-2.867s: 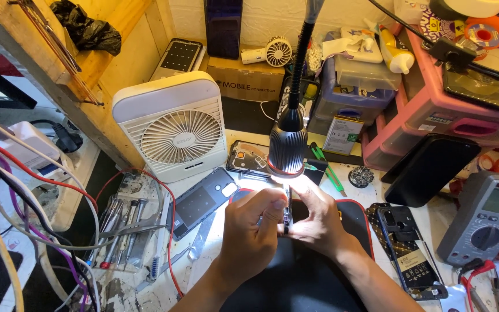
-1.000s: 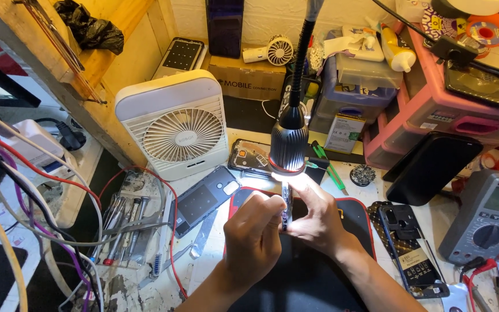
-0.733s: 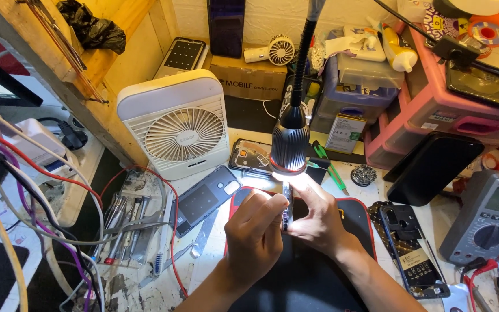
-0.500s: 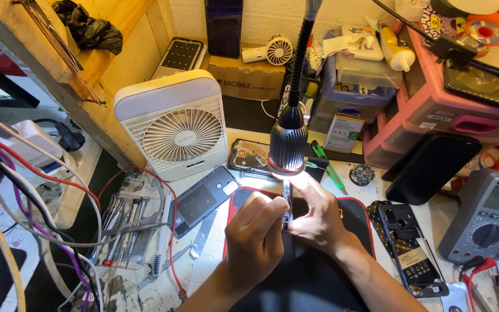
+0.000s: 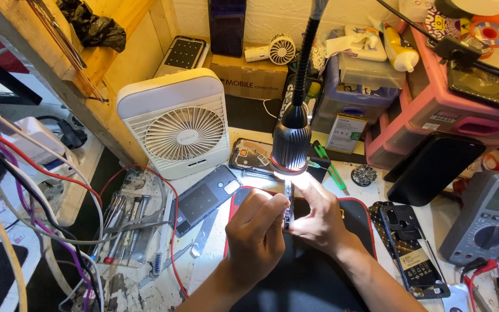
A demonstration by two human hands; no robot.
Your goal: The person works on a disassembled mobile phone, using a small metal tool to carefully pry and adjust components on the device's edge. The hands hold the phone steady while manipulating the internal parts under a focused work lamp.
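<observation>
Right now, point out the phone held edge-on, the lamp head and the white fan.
phone (image 5: 287, 203), head view, on its lit upright edge.
lamp head (image 5: 290, 141), head view, on its dark ribbed body.
white fan (image 5: 184, 133), head view, on its round grille.

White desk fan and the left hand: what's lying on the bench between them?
In the head view, a dark phone back cover lies flat between the white fan and the left hand, just left of the black work mat.

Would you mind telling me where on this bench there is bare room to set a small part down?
The near part of the black mat, between the forearms, is bare. A pale strip of table lies free between the opened phone and the dark phone. Left of the mat, screwdrivers and cables crowd it; the back is packed around the fan and pink box.
</observation>
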